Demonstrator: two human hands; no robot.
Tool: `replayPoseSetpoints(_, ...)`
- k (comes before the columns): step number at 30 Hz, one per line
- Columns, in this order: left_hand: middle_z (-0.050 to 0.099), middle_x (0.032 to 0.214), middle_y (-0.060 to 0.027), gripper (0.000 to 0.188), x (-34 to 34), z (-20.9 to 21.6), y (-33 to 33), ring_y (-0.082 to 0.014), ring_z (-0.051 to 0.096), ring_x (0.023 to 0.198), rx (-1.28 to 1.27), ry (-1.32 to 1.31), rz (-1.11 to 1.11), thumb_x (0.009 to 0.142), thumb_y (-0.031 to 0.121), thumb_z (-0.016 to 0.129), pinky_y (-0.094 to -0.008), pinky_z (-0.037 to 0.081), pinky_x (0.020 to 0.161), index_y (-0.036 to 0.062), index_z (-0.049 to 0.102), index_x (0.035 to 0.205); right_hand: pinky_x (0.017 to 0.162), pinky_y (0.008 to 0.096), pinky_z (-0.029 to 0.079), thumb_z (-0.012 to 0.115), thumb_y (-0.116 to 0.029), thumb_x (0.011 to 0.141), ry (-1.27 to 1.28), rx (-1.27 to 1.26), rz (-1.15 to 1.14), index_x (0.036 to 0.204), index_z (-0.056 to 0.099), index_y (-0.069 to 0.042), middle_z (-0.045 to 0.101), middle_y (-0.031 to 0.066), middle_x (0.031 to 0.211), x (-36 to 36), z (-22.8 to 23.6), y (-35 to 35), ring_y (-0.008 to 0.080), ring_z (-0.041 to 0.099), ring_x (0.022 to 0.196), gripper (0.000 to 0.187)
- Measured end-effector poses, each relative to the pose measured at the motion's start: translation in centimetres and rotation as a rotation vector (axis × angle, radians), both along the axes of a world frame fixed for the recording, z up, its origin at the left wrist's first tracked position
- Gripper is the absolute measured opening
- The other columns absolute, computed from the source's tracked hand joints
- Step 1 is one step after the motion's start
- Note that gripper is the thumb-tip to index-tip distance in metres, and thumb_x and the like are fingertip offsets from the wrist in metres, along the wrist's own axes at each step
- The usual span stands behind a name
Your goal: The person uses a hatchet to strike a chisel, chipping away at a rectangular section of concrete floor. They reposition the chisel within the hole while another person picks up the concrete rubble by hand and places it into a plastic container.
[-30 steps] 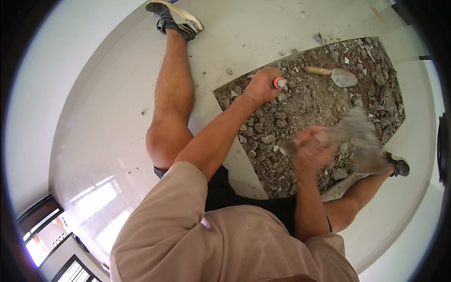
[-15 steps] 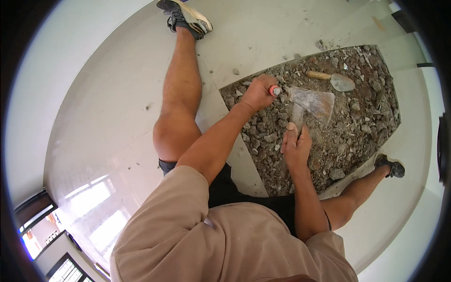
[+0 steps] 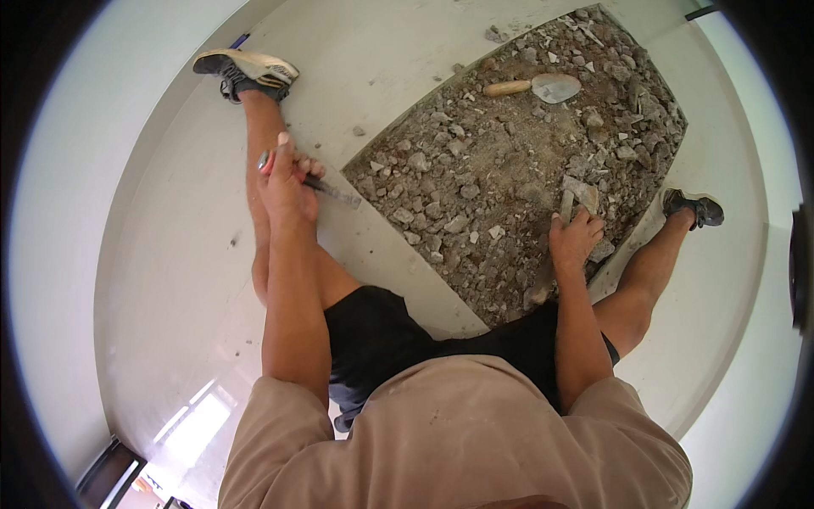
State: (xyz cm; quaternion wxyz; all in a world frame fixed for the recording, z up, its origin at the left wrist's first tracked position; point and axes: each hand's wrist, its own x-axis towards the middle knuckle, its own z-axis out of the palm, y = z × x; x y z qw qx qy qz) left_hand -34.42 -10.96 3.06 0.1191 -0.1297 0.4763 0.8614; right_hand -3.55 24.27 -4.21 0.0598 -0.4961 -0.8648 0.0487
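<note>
My left hand (image 3: 288, 191) is closed around a red-handled chisel (image 3: 337, 195), held over my left leg near the edge of the rubble patch. Its flat grey metal end points right, towards the patch's left corner. My right hand (image 3: 577, 242) grips the handle of a hatchet (image 3: 583, 193), low over the right side of the broken ground. The dusty hatchet head lies beyond my fingers, seeming to rest on the rubble. Farther off, a trowel (image 3: 555, 87) with a wooden handle and a rounded blade lies on the rubble, touched by neither hand.
The patch of broken concrete and soil (image 3: 475, 178) is sunk among pale glossy tiles (image 3: 195, 212). My legs stretch along both sides of it. Loose chips (image 3: 359, 131) dot the tiles. White walls stand at left and right, and a blue pen-like object (image 3: 240, 40) lies beyond my left shoe.
My left hand has swung left with the chisel, away from the rubble's middle. My right hand has lowered the hatchet to the right. The view has shifted too.
</note>
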Motion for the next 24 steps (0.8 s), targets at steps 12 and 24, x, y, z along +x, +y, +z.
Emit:
replayPoseSetpoints(12,0.062,0.101,-0.0107,0.035,-2.3,-3.0,0.2,-0.0251,0.069,0.073,-0.408,-0.249,-0.26,0.09,0.011,0.063,-0.0344,0.049,0.055,0.0031,0.06,0.124,0.073,0.0452,0.058,0.055,-0.035,0.101,0.193,-0.58,0.033,0.147,0.045,-0.002,0.062,0.0268,0.128,-29.5,-2.0,8.1,0.0366,0.069,0.102,0.057)
replayPoseSetpoints(24,0.065,0.118,-0.0157,0.037,-2.6,0.1,1.2,-0.0272,0.07,0.076,-0.37,-0.092,-0.305,0.094,0.013,0.062,-0.0314,0.046,0.055,-0.0026,0.058,0.127,0.045,0.0291,0.044,0.058,-0.013,0.097,0.547,-0.93,-0.005,0.128,0.054,0.001,0.059,0.007,0.077,-15.5,4.9,-1.4,0.0127,0.054,0.053,0.034)
